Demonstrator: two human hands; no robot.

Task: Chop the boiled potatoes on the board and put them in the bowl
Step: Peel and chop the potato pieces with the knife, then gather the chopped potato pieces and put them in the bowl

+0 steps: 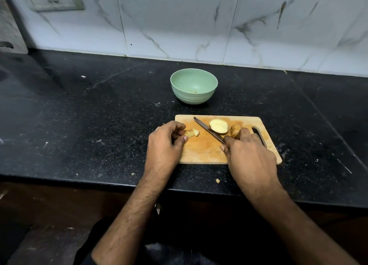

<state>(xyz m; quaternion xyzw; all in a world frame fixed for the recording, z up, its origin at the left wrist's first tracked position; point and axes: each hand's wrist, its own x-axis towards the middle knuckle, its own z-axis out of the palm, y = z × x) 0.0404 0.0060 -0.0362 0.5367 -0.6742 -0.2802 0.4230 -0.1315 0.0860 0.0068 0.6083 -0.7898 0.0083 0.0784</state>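
Potato pieces (192, 133) are pinched by left hand (166, 143) at board (201, 151) left edge; knife (209, 131) is gripped by right hand (249, 151). Bowl (193, 86) sits beyond far edge, apart.

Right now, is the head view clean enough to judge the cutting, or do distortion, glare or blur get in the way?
Head view: wide-angle bending curves the counter edge and wall tiles; light is dim and even, with soft sheen on the counter, no hard glare. The board, knife, halved potato and both hands, left and right, are sharp enough; the bowl reads clearly.
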